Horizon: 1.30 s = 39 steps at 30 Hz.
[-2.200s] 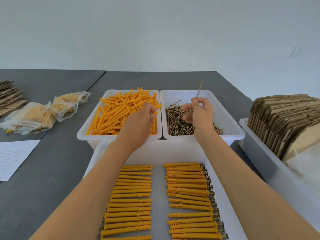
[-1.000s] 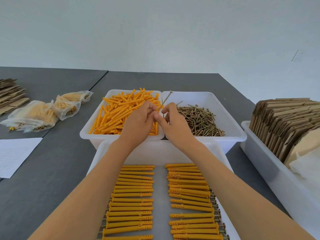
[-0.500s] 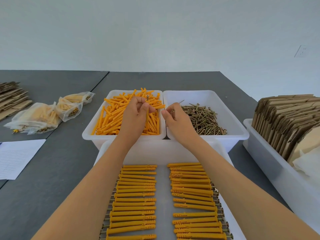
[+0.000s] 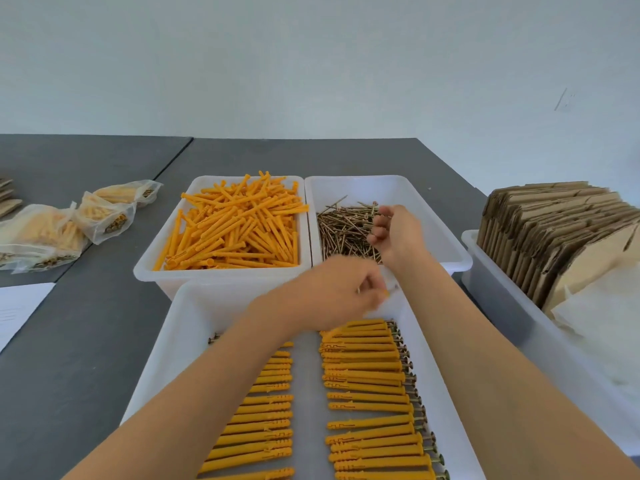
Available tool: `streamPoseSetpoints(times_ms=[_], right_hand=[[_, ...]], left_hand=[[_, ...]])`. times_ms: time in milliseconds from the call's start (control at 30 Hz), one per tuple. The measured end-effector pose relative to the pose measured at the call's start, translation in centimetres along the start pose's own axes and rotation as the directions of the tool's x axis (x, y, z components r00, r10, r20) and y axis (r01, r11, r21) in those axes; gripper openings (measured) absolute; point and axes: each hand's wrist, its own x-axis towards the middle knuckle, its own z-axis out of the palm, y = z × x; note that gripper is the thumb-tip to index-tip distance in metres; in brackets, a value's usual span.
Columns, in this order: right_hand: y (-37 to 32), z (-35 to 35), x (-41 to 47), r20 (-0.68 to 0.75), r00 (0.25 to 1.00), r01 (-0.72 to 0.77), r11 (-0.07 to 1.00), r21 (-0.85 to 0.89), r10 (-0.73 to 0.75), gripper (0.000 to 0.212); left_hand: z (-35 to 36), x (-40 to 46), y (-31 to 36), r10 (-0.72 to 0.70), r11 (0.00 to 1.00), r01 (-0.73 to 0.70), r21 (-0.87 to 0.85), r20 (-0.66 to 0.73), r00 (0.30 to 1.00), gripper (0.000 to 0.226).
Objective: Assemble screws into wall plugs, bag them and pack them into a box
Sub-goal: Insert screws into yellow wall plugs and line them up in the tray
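Rows of assembled plugs (image 4: pixel 367 375) fill the near tray (image 4: pixel 162 358) beneath both forearms. Left hand (image 4: pixel 332 296), blurred, pinches one orange plug above them. Beyond it, right hand (image 4: pixel 394 233) hovers with loosely curled fingers over the screws (image 4: pixel 343 233); loose plugs (image 4: pixel 235 226) lie leftward. No writing is legible.

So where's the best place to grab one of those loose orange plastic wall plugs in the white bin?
Pinch a top-lying loose orange plastic wall plug mid-shaft, coming from above. The slim round plugs lie nearly flat in a crisscrossed heap in the white bin, so the uppermost probably lift free cleanly.
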Motion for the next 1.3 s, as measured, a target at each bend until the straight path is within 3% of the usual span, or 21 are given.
streamPoseSetpoints(times_ms=[100,233,433,633,1033,1300], right_hand=[[0.1,0.0,0.1,0.016,1.000,0.011,1.000,-0.024,-0.011,0.019],[0.0,0.0,-0.1,0.012,1.000,0.023,0.996,-0.086,-0.022,0.021],[0.2,0.1,0.0,0.025,0.999,0.034,0.986,-0.166,-0.031,0.024],[0.2,0.3,0.1,0.020,0.999,0.048,0.975,-0.217,-0.044,0.026],[0.6,0.4,0.3,0.019,0.997,0.081,0.950,-0.301,-0.079,0.025],[0.7,0.5,0.1,0.030,0.994,0.107,0.927,-0.359,-0.103,0.026]], left_hand=[[2.2,0.0,0.3,-0.048,0.980,0.005,0.200,0.210,0.976,0.022],[4.7,-0.5,1.1,-0.029,0.941,-0.077,0.329,0.305,0.952,0.022],[5.9,-0.9,1.9,0.110,0.885,-0.211,0.414,0.252,0.961,0.017],[6.3,-1.0,2.0,0.154,0.858,-0.255,0.446,0.250,0.956,0.011],[6.8,-0.5,1.6,0.093,0.844,-0.185,0.504,0.203,0.975,0.016],[6.7,-0.7,1.2,0.106,0.878,-0.182,0.443,0.191,0.976,0.018]])
